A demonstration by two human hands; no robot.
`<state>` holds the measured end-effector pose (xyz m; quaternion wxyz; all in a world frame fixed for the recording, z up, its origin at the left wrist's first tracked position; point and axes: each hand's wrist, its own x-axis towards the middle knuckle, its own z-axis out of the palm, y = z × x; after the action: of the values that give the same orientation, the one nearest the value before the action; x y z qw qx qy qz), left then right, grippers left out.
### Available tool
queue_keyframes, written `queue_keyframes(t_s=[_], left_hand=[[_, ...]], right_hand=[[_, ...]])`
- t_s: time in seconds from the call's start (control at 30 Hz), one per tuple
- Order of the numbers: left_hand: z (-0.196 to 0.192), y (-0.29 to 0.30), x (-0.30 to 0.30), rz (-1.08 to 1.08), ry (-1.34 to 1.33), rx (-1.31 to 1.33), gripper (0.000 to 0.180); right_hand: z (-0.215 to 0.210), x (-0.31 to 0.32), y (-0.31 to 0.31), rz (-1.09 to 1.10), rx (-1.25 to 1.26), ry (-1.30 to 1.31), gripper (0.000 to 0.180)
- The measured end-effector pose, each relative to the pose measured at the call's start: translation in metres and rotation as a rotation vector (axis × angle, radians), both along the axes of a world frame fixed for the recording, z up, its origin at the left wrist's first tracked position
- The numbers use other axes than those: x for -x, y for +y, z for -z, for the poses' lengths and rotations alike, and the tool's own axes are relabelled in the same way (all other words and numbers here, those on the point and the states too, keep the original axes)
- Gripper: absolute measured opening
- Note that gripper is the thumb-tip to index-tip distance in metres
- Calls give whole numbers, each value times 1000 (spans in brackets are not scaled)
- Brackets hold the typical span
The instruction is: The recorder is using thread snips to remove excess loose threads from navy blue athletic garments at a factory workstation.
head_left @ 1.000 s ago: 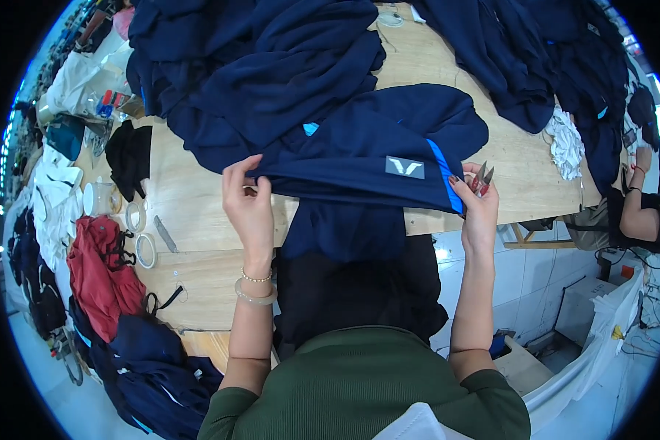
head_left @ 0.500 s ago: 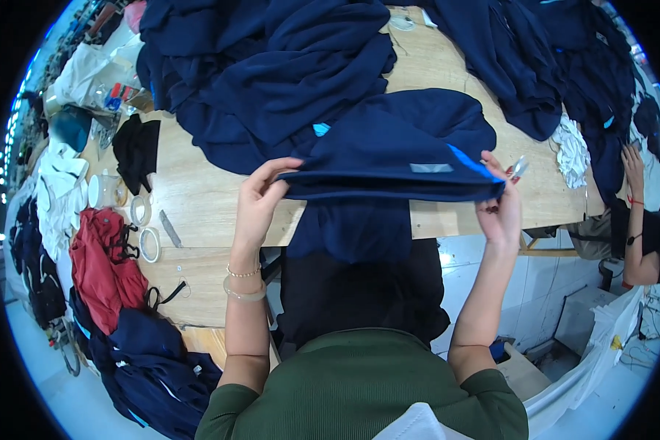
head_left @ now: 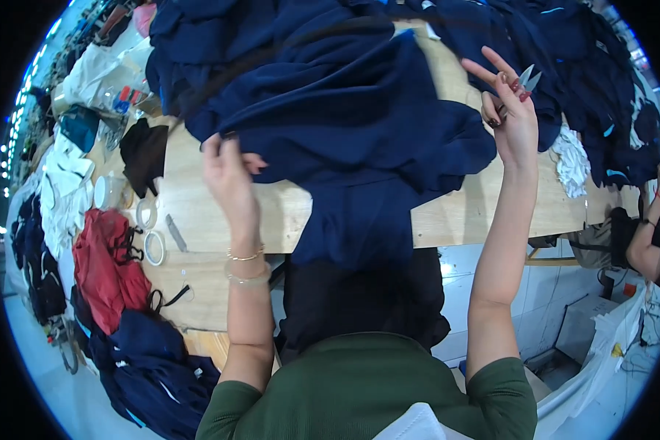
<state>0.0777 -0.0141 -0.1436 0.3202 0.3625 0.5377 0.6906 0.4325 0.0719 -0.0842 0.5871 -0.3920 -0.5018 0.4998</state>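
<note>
A navy blue garment (head_left: 359, 139) lies spread on the table in front of me, one part hanging over the near edge toward my lap. My left hand (head_left: 231, 176), slightly blurred, is at its left side with thumb and fingers apart; I cannot tell whether the fingertips touch the cloth. Raised beyond the garment's right side, my right hand (head_left: 513, 110) keeps small thread snips (head_left: 529, 79) in its grip, blades pointing up and away. Two of its fingers stretch out to the left, with no cloth in them.
More navy garments (head_left: 271, 37) are heaped at the back, with others (head_left: 594, 95) at the right. On the left are tape rolls (head_left: 154, 248), a grey blade-shaped tool (head_left: 175, 233), black cloth (head_left: 144, 154) and a red garment (head_left: 106, 271). White cloth (head_left: 570, 161) and a co-worker's arm (head_left: 649, 235) are at right.
The garment edge that was stretched between both hands has been let go, and the cloth has shifted away from me. My right hand has risen farther off; my left has moved left.
</note>
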Motion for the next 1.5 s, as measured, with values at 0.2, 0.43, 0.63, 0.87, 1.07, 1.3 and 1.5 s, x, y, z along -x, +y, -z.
queue_keyframes(t_s=[0.2, 0.43, 0.63, 0.87, 1.07, 1.3, 1.5], left_hand=[[26, -16, 36, -170, -141, 89, 13], [28, -22, 39, -54, -189, 188, 12], [-24, -9, 47, 81, -274, 111, 14], [-91, -3, 96, 134, -319, -235, 11], [-176, 9, 153, 293, -386, -600, 16], [-206, 120, 81, 310, -186, -529, 7], [-76, 103, 15, 325, 345, 2, 57]], right_hand=[[74, -69, -48, 565, 278, -628, 15], [103, 1, -116, 271, 37, -780, 21], [78, -6, -88, -67, 9, -1271, 28], [5, -80, -98, 377, -33, -253, 10], [-108, -93, -135, 369, -452, 42, 14], [-106, -56, -101, 443, -177, 198, 5], [80, -110, -49, 448, 242, -125, 18]])
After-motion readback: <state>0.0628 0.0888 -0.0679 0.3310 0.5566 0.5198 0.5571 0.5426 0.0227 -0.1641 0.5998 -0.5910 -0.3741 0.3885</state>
